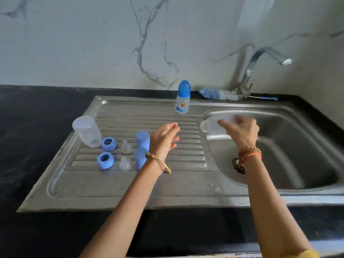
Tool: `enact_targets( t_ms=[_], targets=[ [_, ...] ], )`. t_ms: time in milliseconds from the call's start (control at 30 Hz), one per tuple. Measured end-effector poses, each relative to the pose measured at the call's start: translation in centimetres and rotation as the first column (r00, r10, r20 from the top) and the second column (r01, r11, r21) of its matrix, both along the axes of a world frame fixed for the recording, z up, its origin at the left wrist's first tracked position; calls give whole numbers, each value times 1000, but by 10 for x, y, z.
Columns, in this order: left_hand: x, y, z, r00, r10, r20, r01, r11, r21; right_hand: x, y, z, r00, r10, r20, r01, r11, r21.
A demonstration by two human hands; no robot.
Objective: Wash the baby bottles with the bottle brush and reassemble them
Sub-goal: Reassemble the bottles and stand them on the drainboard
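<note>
My right hand (240, 130) grips a clear bottle body (212, 125) lying sideways over the left rim of the sink basin; it is blurred. My left hand (164, 139) hovers over the ribbed drainboard (167, 116) with relaxed fingers, holding nothing. On the drainboard stand an upturned clear bottle body (86, 131), two blue collar rings (108, 144) (105, 160), two clear teats (127, 146) (124, 163) and two blue caps (143, 139) (140, 158). An assembled bottle with a blue cap (183, 97) stands at the back. The blue and white bottle brush (219, 94) lies behind the sink.
The steel sink basin (290, 151) with its drain (239, 165) is at the right, below a chrome tap (260, 64). Black countertop (37, 127) surrounds the sink, and a marble wall (111, 43) rises behind it.
</note>
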State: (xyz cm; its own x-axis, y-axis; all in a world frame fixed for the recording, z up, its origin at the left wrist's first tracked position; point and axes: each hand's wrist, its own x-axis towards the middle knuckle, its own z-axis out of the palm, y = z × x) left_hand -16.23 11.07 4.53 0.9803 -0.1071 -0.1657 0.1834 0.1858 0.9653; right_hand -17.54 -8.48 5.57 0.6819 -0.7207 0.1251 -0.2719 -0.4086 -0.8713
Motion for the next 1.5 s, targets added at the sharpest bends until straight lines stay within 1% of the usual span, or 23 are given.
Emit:
enact_targets(
  t_ms=[33,133,233,267,300,333,367,433,467,500,567,633,700,800,933,1067,1233,1267,1300,1367,1400,1467,1500],
  targets=[
    [-2,-2,-3,1000,-15,-6,15,1000,3,-5,-2,-4,999,-6,31,6,1000,-8],
    [-8,-5,-11,998,-53,-47,54,998,25,-14,-2,-11,998,-47,30,52,983,-177],
    [-10,-3,-11,987,-105,-121,103,994,-19,-20,15,-8,987,31,156,-15,995,-99],
    [-9,-2,-11,982,-118,-147,114,993,-39,-22,24,-7,979,67,191,-63,998,-30],
    [-9,0,-9,977,-135,-163,127,990,-58,-25,35,-5,962,116,247,-142,986,92],
    [-10,2,-8,975,-149,-167,138,988,-75,-29,49,-5,931,180,317,-265,932,247],
    [-10,5,-7,975,-163,-154,150,984,-95,-33,61,-7,890,246,384,-392,843,368],
    [-14,13,-6,983,-170,-64,161,979,-128,-42,82,-18,815,358,457,-562,681,469],
    [-17,17,-6,987,-163,5,163,979,-121,-46,88,-25,795,404,452,-599,641,480],
    [-20,22,-7,983,-163,84,169,983,-73,-50,92,-31,784,452,425,-618,628,472],
    [-24,29,-14,943,-232,240,198,967,159,-56,90,-43,786,530,317,-617,657,432],
    [-28,34,-25,886,-363,290,225,882,414,-60,83,-55,787,604,125,-609,728,315],
    [-32,38,-38,851,-430,302,229,820,524,-62,78,-65,781,623,-48,-611,778,151],
    [-38,43,-53,833,-444,329,211,806,553,-61,77,-72,778,591,-214,-609,793,-24],
    [-43,48,-62,848,-471,244,272,781,563,-61,77,-80,741,597,-308,-648,756,-91],
    [-43,50,-66,861,-461,214,272,774,572,-62,81,-82,750,572,-331,-631,769,-101],
    [-47,52,-67,867,-443,228,244,776,582,-71,78,-78,718,614,-327,-673,733,-99],
    [-49,53,-65,875,-417,248,213,790,575,-75,76,-72,727,615,-305,-668,736,-110],
    [-51,56,-63,880,-379,286,160,803,574,-80,75,-64,758,606,-243,-645,752,-135],
    [-54,66,-58,875,-274,398,15,838,545,-88,80,-43,827,561,-24,-551,801,-233],
    [-55,73,-56,871,-209,445,-47,866,499,-90,86,-32,843,531,91,-492,828,-269],
    [-55,92,-53,877,-23,481,-185,906,380,-90,110,-9,819,513,258,-439,849,-294],
    [-52,104,-53,875,98,475,-278,904,326,-86,126,0,784,541,303,-459,835,-304]
  ],
)
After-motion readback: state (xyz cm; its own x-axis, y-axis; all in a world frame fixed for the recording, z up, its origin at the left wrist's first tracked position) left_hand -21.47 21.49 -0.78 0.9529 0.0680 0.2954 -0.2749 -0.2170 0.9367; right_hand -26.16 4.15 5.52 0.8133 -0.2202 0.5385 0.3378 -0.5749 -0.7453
